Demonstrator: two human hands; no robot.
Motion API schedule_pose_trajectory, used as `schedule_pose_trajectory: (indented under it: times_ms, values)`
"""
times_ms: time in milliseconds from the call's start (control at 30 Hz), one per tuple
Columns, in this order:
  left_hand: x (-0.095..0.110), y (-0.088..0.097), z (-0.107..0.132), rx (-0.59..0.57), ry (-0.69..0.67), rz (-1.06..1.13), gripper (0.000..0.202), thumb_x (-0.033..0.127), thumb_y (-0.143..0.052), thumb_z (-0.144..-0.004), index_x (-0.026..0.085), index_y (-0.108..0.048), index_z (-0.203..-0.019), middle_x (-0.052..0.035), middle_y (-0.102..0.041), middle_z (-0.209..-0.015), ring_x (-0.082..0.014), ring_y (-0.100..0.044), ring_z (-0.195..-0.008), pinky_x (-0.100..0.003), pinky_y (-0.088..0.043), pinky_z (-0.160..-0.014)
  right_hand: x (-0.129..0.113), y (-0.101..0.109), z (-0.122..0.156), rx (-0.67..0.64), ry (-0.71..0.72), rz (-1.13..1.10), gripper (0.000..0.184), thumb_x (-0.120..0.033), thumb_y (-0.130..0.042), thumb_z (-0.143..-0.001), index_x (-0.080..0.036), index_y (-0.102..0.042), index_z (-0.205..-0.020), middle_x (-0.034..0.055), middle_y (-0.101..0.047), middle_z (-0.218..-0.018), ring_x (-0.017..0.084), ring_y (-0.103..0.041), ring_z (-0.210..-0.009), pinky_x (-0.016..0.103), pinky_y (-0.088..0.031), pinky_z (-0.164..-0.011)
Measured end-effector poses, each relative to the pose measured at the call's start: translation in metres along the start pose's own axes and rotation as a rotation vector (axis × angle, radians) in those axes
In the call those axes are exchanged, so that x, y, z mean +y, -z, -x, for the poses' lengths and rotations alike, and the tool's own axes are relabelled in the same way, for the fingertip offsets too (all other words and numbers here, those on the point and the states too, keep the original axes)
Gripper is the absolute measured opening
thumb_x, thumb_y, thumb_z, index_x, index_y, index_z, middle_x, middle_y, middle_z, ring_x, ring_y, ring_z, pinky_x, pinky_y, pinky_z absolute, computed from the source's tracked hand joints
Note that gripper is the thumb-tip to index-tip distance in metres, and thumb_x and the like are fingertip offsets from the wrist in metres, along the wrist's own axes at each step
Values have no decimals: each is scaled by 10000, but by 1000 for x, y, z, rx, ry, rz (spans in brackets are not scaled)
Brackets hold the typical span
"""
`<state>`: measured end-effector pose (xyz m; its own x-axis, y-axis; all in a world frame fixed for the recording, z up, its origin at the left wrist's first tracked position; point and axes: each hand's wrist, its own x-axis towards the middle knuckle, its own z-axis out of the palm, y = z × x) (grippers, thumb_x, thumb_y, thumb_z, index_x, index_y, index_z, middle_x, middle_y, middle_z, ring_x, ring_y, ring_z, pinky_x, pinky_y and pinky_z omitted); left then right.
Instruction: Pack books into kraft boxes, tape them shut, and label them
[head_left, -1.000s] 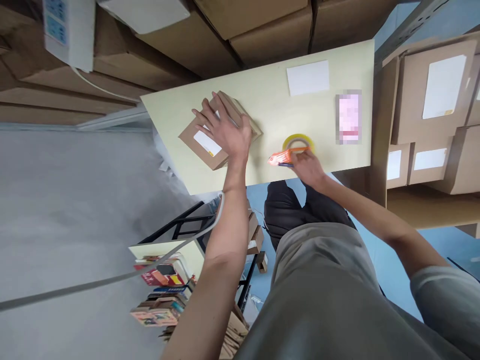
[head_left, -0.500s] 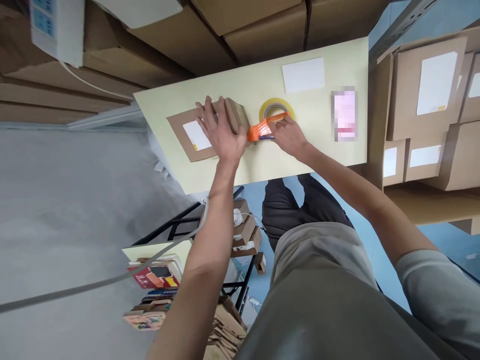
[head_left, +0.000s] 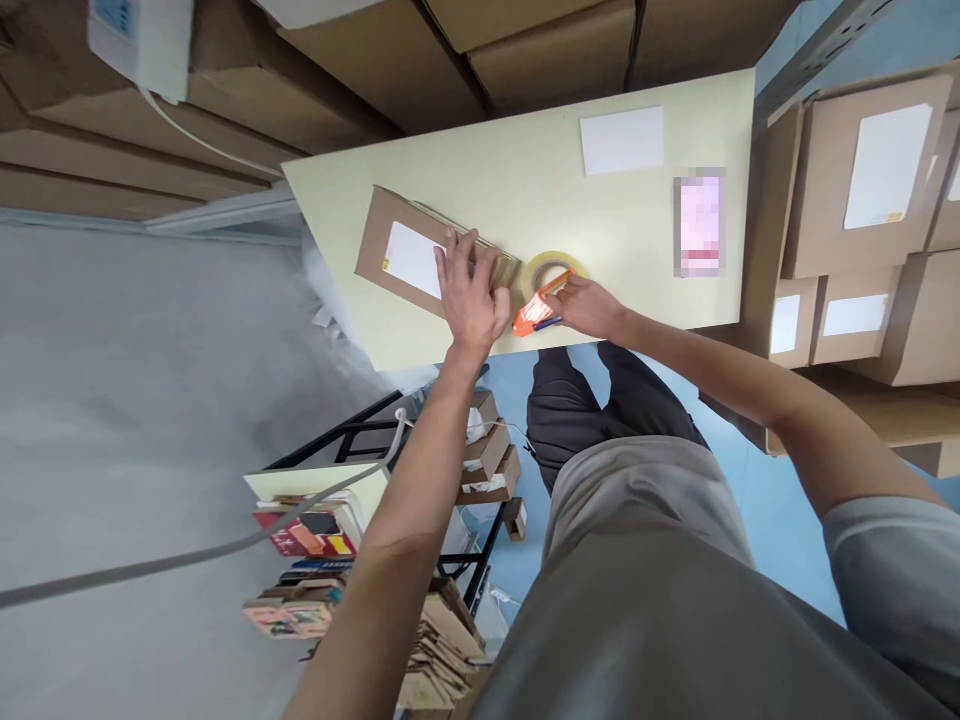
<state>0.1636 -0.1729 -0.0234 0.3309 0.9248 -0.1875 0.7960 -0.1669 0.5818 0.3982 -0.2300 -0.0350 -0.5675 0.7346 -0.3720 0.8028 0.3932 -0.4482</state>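
On the pale tabletop lies a brown cardboard box [head_left: 405, 205] with a white label [head_left: 412, 258], set at a slant. My left hand [head_left: 474, 295] rests on the right part of the box, its fingers spread over the top, hiding part of the label. Just to the right, my right hand [head_left: 589, 303] is closed around an orange tape dispenser [head_left: 534, 314] carrying a roll of yellowish tape [head_left: 534, 270]. The dispenser's front end is close to the box's right end; whether tape joins them I cannot tell.
A white sheet [head_left: 622, 140] and a blurred pink item [head_left: 700, 222] lie on the table [head_left: 487, 165]. Large cartons [head_left: 555, 55] line the back edge. Labelled boxes [head_left: 862, 180] stand at right. A grey cable [head_left: 225, 550] crosses at left, near a rack with books [head_left: 315, 530].
The box has turned on the table, its far left end swinging up and its right end coming nearer me. My right hand and the tape dispenser have shifted toward the table's near edge.
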Motion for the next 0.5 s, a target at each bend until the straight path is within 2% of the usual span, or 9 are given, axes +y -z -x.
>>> schedule_pose_trajectory:
  times_ms: [100,200,267,367,500]
  values:
    - [1,-3,4,-14,-16,12,603,323,-765,-890,326,-720,-1491,-79,-540,-1784,-392,-157,-1833,-670,-23,-1492,49,2,23,119,-87,-73,400,-250,-476,-1201,-35,-654,-1489,216,-865,-1294,352,-800,-1283,598,-485,-1287]
    - [2,-6,6,-7,-20,22,583,312,-787,-883,311,-729,-1463,-92,-546,-1777,-397,-168,-1831,-666,-20,-1493,93,11,28,235,-161,-22,611,-488,-316,-1268,-1,-645,-1439,233,-853,-1285,345,-796,-1283,618,-483,-1261]
    - [3,-7,6,-5,-21,13,565,337,-804,-891,305,-726,-1450,-104,-540,-1782,-398,-164,-1832,-668,-15,-1492,107,18,18,267,-187,22,720,-579,-266,-1262,18,-638,-1421,246,-846,-1264,366,-788,-1294,625,-488,-1245]
    - [3,-7,5,-9,-14,7,564,428,-840,-905,298,-710,-1438,-126,-524,-1793,-406,-129,-1836,-678,-22,-1492,103,24,-10,282,-218,42,724,-597,-303,-1252,29,-631,-1408,243,-841,-1206,406,-794,-1276,648,-482,-1250]
    - [-1,-9,5,-18,-11,4,480,464,-787,-990,292,-689,-1427,-114,-517,-1801,-357,-126,-1843,-641,-21,-1508,77,31,-45,283,-239,19,596,-509,-433,-1229,23,-602,-1440,220,-834,-1122,419,-819,-1214,649,-472,-1275]
